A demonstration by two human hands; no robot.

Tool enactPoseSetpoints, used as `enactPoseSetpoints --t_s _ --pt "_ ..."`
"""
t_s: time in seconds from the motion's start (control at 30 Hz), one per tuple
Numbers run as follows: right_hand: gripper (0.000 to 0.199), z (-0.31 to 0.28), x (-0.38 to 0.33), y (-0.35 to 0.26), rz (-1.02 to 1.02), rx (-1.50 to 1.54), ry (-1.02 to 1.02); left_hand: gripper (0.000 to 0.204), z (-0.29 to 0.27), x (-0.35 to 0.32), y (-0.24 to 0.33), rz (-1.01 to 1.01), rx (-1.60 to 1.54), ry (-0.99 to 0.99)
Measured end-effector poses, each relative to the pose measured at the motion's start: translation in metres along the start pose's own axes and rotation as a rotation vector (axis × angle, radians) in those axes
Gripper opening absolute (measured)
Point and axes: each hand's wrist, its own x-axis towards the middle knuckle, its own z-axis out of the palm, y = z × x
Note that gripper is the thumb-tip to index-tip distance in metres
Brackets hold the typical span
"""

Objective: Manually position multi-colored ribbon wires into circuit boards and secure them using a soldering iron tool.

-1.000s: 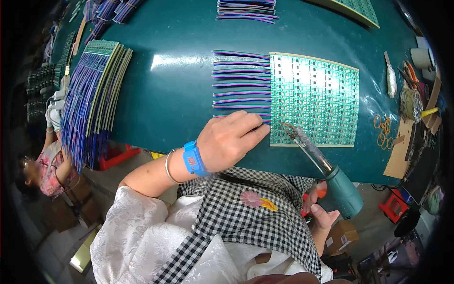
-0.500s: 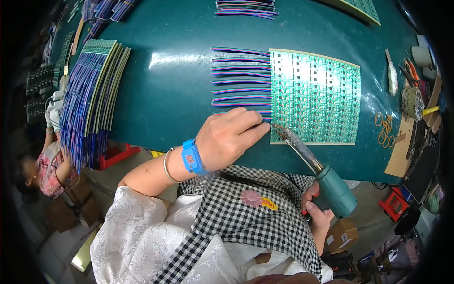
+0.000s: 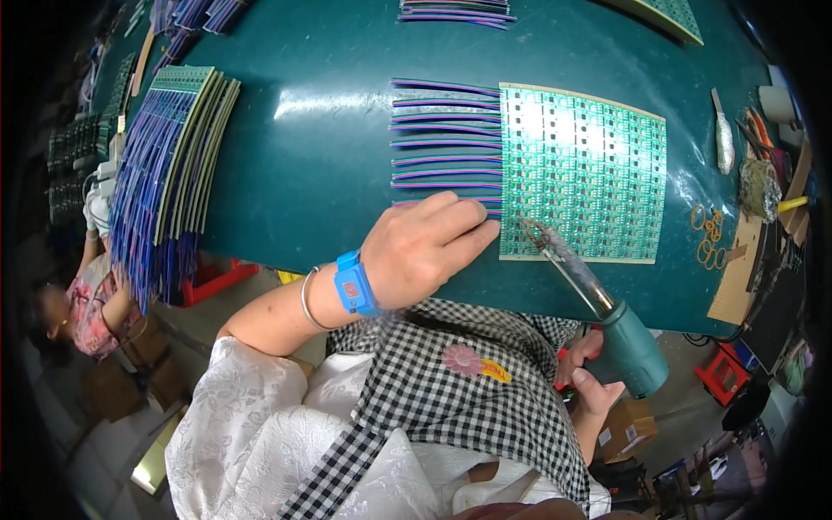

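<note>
A green circuit board panel [image 3: 598,178] lies on the table, with a row of thin multicoloured ribbon wires [image 3: 446,141] running out from its left edge. At the lower end of that row, my left hand [image 3: 425,243] is closed in a pinch over a ribbon wire at the board's edge; its fingers hide most of this wire. My right hand [image 3: 589,374], beyond the table's near edge, is closed round a soldering iron with a green handle [image 3: 637,351]. Its tip hovers over or touches the lower left of the board, right of my left fingertips; I cannot tell which.
A stack of wired boards [image 3: 178,173] stands at the left, beside a co-worker's arm [image 3: 117,303]. Loose wire bundles [image 3: 455,12] lie at the back. On the right are rubber bands [image 3: 712,234], a wrapped knife-like tool [image 3: 723,139] and a cardboard strip [image 3: 737,277].
The soldering iron has shifted right, its tip moving from the wire joint at the board's edge to farther over the board. My left hand keeps its pinch at the edge.
</note>
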Motion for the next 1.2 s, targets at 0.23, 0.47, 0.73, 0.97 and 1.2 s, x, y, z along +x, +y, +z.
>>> enactPoseSetpoints --t_s 0.23,0.47,0.73,0.97,1.2 --pt "0.051 0.005 -0.006 -0.004 0.072 -0.036 0.064 0.034 0.000 0.000 0.000 0.018 0.024 -0.010" --pt "0.039 -0.008 -0.005 0.004 0.066 -0.121 -0.080 0.032 -0.002 0.001 0.001 0.035 0.053 -0.024" --pt "0.039 -0.005 -0.004 -0.004 0.085 -0.012 -0.051 0.036 -0.004 0.003 0.005 0.041 0.106 -0.048" --pt "0.047 -0.003 -0.010 -0.006 0.111 -0.045 -0.025 0.038 -0.004 0.003 0.005 0.036 0.087 -0.044" --pt "0.034 -0.006 -0.003 0.003 0.059 -0.116 -0.085 0.038 -0.007 0.003 0.004 0.055 0.097 -0.061"
